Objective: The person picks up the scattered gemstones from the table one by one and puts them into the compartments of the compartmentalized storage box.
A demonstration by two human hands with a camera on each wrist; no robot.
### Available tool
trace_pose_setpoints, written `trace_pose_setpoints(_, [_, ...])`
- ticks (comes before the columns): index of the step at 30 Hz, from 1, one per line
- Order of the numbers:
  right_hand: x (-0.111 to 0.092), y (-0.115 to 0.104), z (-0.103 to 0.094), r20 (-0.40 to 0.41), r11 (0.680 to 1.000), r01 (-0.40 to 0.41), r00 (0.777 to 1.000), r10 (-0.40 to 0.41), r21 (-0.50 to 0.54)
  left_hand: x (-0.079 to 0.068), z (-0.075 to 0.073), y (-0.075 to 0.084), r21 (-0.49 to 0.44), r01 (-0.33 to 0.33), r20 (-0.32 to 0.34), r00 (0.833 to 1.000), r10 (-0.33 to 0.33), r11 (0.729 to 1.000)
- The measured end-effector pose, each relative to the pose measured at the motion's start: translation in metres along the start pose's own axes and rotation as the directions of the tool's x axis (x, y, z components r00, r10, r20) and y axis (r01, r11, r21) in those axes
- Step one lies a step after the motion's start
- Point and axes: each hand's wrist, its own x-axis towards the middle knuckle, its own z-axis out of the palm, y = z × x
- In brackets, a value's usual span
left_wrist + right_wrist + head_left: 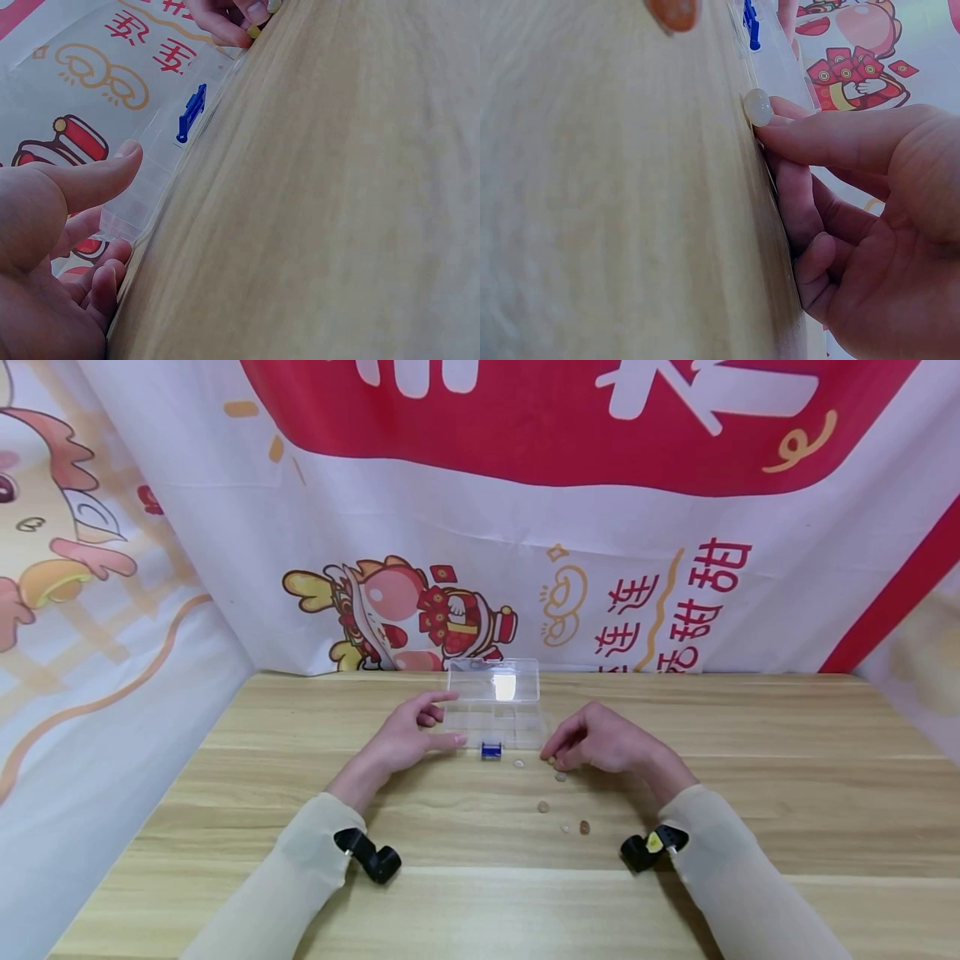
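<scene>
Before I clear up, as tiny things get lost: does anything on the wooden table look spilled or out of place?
Possibly: an orange-brown oval pebble and several pale pebbles lie scattered on the wooden table, outside the open clear plastic compartment box. Loose there, they look stray; I see no damage.

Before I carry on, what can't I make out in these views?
- Head view: most of the yellow piece, covered by the right hand pinching it.
- Head view: what the clear box's compartments hold, if anything; too small to tell.
- Right wrist view: the orange stone's far end, cut off by the top edge.
</scene>
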Motion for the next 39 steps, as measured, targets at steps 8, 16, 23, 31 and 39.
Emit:
trace_pose_setpoints(8, [0.0001,-0.0005,-0.0018,0.010,1.000,0.012,1.000,-0.012,0.006,-0.0002,0.0000,0.0004,0.005,0.006,0.002,1.000,-0.006,1.000])
trace_pose_setpoints(16, [-0.0010,-0.0013,-0.0025,0.000,1.000,-0.006,1.000,0.006,0.001,-0.0008,0.0004,-0.0001,-0.003,0.007,-0.002,1.000,-0.007,1.000])
trace_pose_setpoints(23, [-0.0025,-0.0027,-0.0059,-0.033,1.000,-0.022,0.999,0.023,0.013,-0.0006,0.0009,-0.0013,-0.004,0.006,-0.003,1.000,-0.006,1.000])
trace_pose_setpoints(31, [-0.0055,-0.0042,-0.0088,-0.042,1.000,-0.010,0.999,0.011,0.029,-0.0016,0.0024,0.0016,0.001,0.016,-0.001,1.000,-0.016,1.000])
trace_pose_setpoints(39, [-0.0055,-0.0081,-0.0086,-0.078,0.997,0.035,0.997,-0.029,0.072,0.0008,0.0016,-0.0001,0.004,0.015,0.004,1.000,-0.015,1.000])
